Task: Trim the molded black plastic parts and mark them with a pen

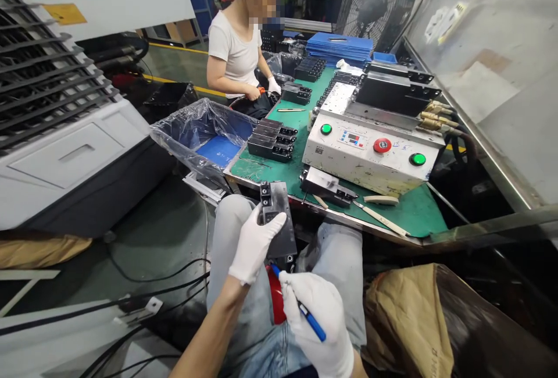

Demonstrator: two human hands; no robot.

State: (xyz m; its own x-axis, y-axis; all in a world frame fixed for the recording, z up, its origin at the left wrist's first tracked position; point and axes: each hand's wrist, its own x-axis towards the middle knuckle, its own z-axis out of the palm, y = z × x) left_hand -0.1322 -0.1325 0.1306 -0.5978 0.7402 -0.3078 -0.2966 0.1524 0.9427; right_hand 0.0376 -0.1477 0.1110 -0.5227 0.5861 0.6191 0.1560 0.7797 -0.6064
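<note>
Factory floor around you, with a yellow line [178, 48] painted on it?

Yes, and my knees sit just below the near edge of a green worktop [418, 209].

What's in your left grip [257, 244]?

It's clenched on a black metal block [279, 227], held upright between my knees, its top end right at that edge.

And your right?

My right grip [316, 323] is closed on a blue marker [314, 327]. The tip is near the block's lower end, but I can't tell if they touch. Below them sits a red object [275, 299], and I can't tell what it is.

How much room do you have at the sides?

Left of my knee, grey floor with black cables [165, 276] runs to a white cabinet [74, 163]. On my right, a brown paper sack [405, 325] sits just beside my leg.

What's ahead?

A plastic-lined bin [200, 134], stacked black blocks [272, 139], and a co-worker [233, 55] in white gloves, working past the worktop's far corner.

Any writing you can read?

Not really. A white control box [370, 154] has a red button [382, 145], green buttons, a small display [351, 138], a QR sticker [319, 149] and blue handwriting, all too small to read.
</note>
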